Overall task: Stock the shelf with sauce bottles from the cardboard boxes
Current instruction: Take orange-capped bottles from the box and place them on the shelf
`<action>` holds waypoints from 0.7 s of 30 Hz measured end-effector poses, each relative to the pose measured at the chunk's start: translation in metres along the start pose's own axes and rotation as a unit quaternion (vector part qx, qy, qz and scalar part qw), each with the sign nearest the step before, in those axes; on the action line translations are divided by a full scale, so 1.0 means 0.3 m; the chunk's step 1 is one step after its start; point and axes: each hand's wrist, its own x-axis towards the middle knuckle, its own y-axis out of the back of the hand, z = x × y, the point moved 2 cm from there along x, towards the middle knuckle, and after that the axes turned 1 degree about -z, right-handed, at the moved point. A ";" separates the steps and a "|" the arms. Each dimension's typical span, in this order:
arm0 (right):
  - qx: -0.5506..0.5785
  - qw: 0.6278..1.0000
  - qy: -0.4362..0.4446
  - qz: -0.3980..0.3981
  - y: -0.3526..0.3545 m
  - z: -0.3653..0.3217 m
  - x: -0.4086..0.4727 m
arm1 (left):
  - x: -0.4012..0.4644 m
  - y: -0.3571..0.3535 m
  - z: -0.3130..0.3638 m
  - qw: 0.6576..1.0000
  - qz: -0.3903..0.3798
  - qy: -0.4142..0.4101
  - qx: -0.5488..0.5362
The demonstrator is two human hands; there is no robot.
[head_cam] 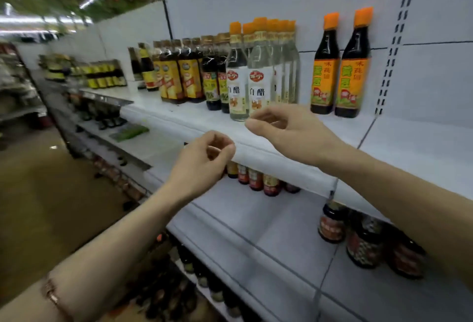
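**Partly stocked, hands empty**

Already standing behind the right hand (284, 127): clear white-vinegar bottles with orange caps (258, 86). Farther right of it, two dark orange-labelled sauce bottles (340, 76), bare white shelf board (399, 132) beyond. Both hands loosely curled, holding nothing; left hand (204, 158) at the shelf's front lip. No cardboard boxes in view. Plenty left to fill, probably.

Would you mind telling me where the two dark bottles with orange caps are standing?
In the head view, the two dark bottles stand on the upper shelf, right of the clear vinegar bottles.
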 end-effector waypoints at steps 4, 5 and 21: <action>0.027 0.999 0.025 -0.038 -0.141 -0.078 0.015 | -0.114 0.156 -0.086 0.997 -0.003 0.017 0.071; 0.025 0.998 0.031 -0.052 -0.183 -0.096 0.021 | -0.136 0.194 -0.115 0.996 -0.005 0.023 0.088; 0.033 0.971 0.090 -0.218 -1.124 -0.536 0.308 | -0.326 0.963 -0.805 0.983 -0.017 0.097 0.156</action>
